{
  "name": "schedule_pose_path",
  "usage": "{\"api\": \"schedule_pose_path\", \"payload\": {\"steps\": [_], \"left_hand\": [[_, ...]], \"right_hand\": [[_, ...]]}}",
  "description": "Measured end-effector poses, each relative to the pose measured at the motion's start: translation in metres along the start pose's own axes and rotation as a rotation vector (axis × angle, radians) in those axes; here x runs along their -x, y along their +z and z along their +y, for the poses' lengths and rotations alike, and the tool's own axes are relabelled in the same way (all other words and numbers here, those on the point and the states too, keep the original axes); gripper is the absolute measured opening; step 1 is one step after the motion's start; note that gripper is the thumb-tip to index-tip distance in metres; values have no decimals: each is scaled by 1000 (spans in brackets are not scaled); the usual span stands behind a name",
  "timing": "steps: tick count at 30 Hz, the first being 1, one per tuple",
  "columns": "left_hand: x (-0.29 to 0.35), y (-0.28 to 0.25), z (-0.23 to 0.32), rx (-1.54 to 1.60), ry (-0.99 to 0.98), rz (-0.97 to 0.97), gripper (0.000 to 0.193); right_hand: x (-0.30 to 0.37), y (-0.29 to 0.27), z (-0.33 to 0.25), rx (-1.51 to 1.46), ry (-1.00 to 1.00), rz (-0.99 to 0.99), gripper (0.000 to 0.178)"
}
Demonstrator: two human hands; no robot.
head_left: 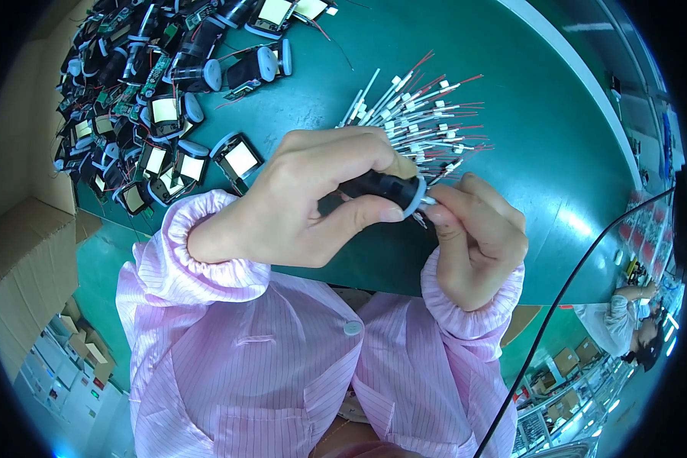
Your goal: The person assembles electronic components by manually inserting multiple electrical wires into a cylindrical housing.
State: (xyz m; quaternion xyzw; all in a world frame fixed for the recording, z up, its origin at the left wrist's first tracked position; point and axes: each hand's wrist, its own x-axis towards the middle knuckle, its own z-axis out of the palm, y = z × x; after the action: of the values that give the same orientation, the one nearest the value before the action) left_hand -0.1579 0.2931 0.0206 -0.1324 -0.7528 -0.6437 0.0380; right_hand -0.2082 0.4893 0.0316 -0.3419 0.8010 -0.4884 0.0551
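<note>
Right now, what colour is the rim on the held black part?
The rim is pale blue-grey, clearest in the head view.

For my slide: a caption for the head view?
Left hand grips black part; right hand pinches white piece at its rim, near wires.

Pink pinstriped coat [263,374]; green table [565,175]; black casing [378,185], rim [416,197] perhaps grey-blue; red-white wires [412,114].

Worktop [557,252]: green, glossy, glare visible on its right side. I note a large cardboard box [30,252] by its left edge and smaller cartons [91,351] over the green floor [103,267]. Right: a curving black cable [543,328]; beyond, a co-worker [614,324] in a pale top.
</note>
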Motion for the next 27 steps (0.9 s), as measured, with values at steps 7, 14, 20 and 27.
{"api": "schedule_pose_path", "payload": {"steps": [7,14,20,27], "left_hand": [[3,-3,1,-211,85,33,30],[-1,-46,-7,-1189,168,423,34],[-2,-47,-23,-1485,-88,295,25],[-6,-52,-27,-1373,5,339,24]], "right_hand": [[1,8,0,76,1,81,14],[-50,-35,30,-75,402,117,18],[-163,-107,147,-591,630,-87,30],[-171,-69,98,-346,434,154,31]]}}
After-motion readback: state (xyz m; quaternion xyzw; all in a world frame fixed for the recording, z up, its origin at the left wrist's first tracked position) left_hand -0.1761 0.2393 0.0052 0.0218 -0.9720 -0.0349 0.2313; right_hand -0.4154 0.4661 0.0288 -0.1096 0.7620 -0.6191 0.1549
